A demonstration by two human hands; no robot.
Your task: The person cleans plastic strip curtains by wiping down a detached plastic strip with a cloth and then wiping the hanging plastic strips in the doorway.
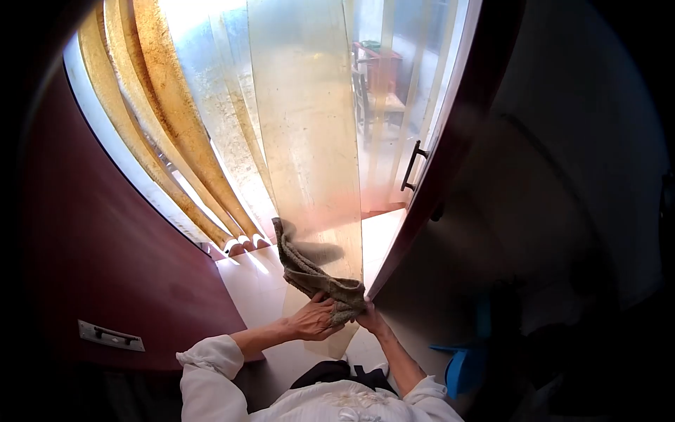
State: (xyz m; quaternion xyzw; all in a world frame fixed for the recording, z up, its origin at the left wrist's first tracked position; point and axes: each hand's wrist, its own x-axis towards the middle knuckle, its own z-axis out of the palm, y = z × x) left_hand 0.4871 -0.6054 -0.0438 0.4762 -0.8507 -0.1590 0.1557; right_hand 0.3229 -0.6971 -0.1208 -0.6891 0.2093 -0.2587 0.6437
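Note:
A greenish-brown cloth lies across a clear, yellowed plastic curtain strip, its free end trailing up to the left. My left hand is closed on the lower part of the cloth, its back toward me. Close beside it, my right hand grips the cloth's right end at the strip's edge; the cloth partly hides its fingers. Below my hands the strip reaches down toward the floor in front of my body.
More yellowed curtain strips are bunched at the left of the doorway. A dark red door panel stands at left, and another door edge with a handle at right. A blue plastic object sits low at right. A chair shows outside.

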